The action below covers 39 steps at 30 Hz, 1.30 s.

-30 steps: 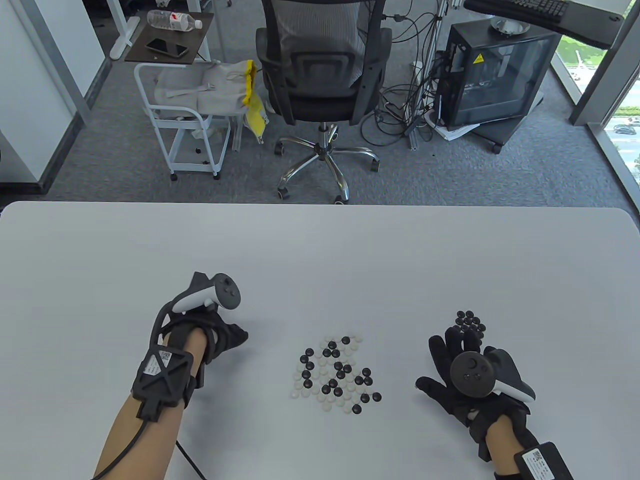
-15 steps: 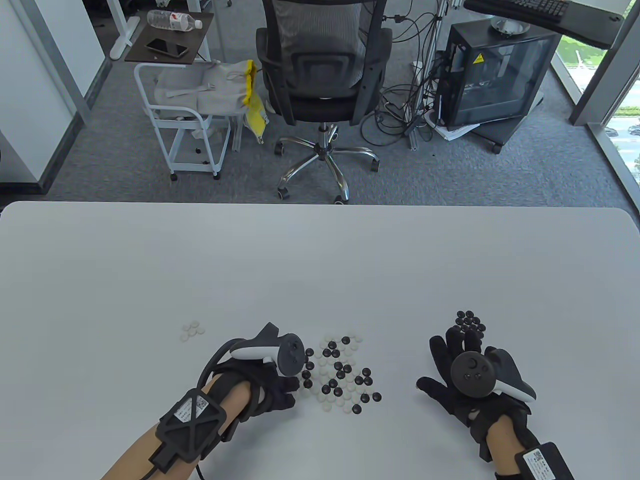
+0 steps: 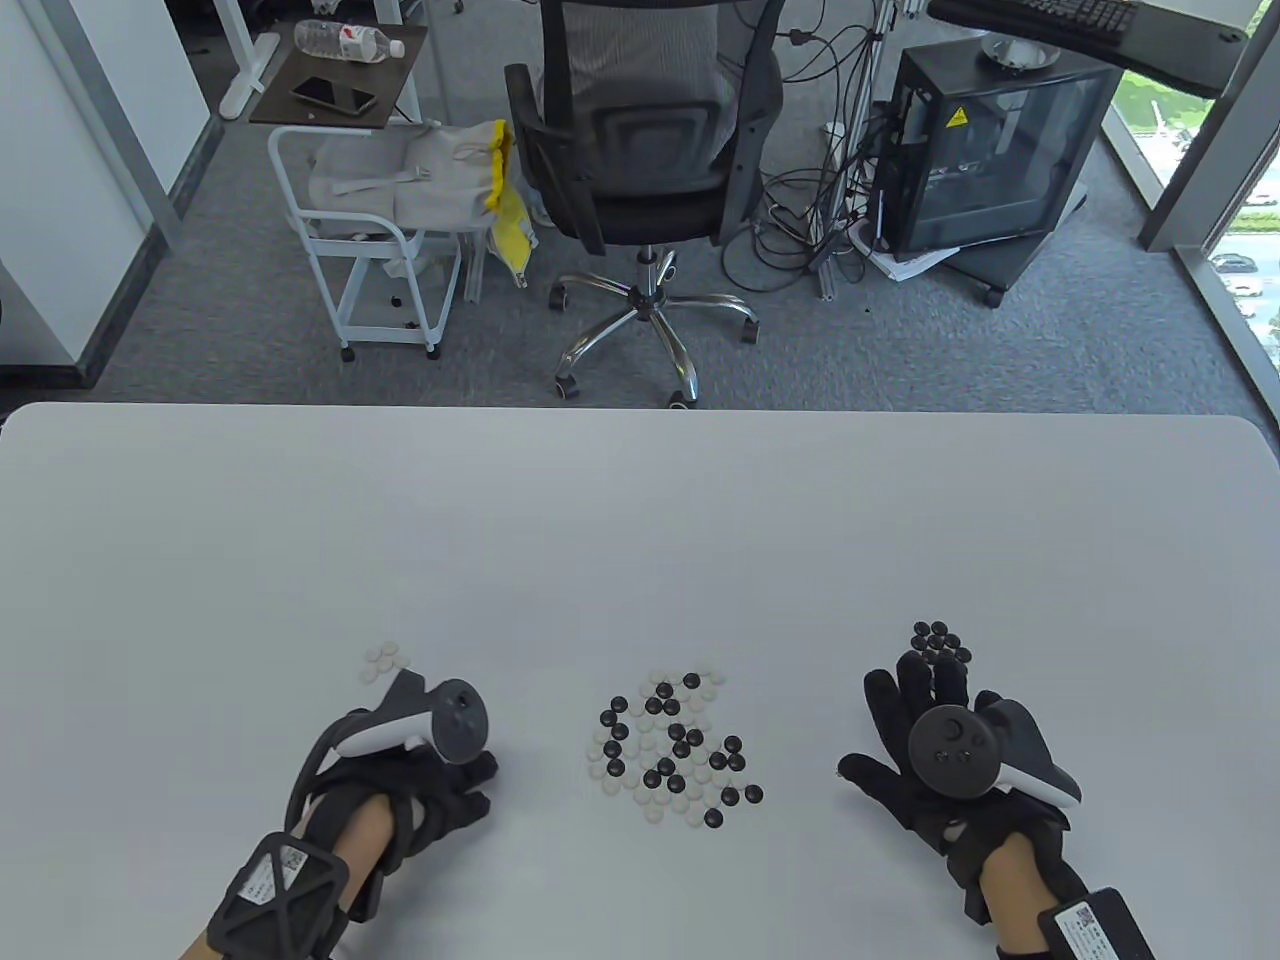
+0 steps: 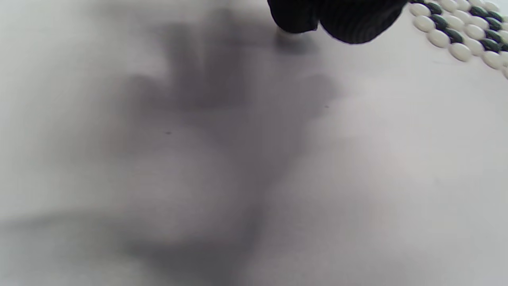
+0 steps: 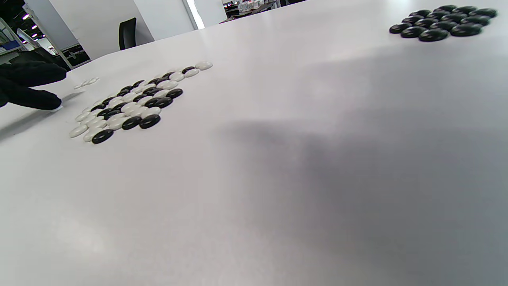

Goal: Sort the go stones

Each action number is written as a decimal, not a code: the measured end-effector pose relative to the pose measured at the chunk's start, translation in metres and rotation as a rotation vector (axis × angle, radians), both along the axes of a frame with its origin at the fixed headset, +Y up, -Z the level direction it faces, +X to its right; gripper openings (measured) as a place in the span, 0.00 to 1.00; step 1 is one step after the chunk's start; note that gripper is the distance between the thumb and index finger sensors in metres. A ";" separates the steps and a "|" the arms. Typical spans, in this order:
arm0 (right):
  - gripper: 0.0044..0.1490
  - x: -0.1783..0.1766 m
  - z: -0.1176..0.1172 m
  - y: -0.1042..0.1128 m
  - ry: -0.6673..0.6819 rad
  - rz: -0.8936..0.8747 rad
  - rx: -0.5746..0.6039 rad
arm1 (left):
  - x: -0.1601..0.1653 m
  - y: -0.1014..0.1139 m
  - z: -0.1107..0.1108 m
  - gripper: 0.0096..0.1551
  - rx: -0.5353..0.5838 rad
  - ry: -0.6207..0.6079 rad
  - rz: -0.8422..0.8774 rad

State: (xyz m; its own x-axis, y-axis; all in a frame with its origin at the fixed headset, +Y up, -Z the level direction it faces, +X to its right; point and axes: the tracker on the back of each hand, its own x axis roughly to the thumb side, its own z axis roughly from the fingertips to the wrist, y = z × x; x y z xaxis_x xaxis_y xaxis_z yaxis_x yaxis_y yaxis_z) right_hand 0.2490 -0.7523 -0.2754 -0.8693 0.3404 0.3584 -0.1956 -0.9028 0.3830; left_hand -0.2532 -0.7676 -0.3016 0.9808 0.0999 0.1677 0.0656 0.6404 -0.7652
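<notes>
While a mixed heap of black and white glass Go stones [image 3: 675, 748] lies at lower centre of the white worktop [image 3: 640, 520], the gloved left hand [image 3: 440, 800] pinches a small white stone [image 4: 286, 33]; the right hand [image 3: 915, 740] rests flat, fingers spread, below a cluster of black stones [image 3: 940, 642].

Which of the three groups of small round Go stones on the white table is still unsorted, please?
The central mixed pile of black and white stones; the small left cluster is all white and the right cluster all black.
</notes>
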 end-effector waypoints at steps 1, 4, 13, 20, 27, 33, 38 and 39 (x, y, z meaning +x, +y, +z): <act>0.57 0.001 0.000 -0.001 -0.002 0.001 -0.003 | -0.014 0.000 -0.006 0.36 -0.006 0.046 -0.014; 0.56 0.001 -0.001 -0.001 -0.005 0.003 -0.005 | -0.044 0.000 -0.021 0.36 -0.012 0.161 -0.033; 0.57 0.001 0.000 -0.001 -0.009 0.003 -0.001 | -0.074 -0.005 -0.051 0.38 -0.032 0.319 0.025; 0.57 0.001 0.000 -0.001 -0.012 -0.004 0.000 | -0.073 0.003 -0.059 0.39 -0.019 0.346 0.045; 0.57 0.003 -0.001 -0.001 -0.016 0.004 -0.005 | -0.019 0.034 -0.049 0.40 0.041 0.123 0.095; 0.56 0.003 -0.001 -0.001 -0.014 0.009 -0.008 | 0.053 0.035 -0.026 0.38 0.016 -0.135 0.024; 0.57 0.002 0.000 -0.001 -0.010 0.006 -0.004 | 0.098 0.025 -0.014 0.37 -0.002 -0.273 0.021; 0.57 0.002 -0.001 -0.001 -0.008 0.005 -0.003 | 0.105 0.022 -0.012 0.37 -0.002 -0.293 0.029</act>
State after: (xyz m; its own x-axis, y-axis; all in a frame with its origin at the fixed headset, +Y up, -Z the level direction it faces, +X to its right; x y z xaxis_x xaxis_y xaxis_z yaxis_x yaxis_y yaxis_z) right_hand 0.2508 -0.7530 -0.2760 -0.8741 0.3369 0.3500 -0.1940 -0.9025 0.3845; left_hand -0.1478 -0.7461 -0.3135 0.8873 0.1277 0.4432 0.2659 0.6436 -0.7177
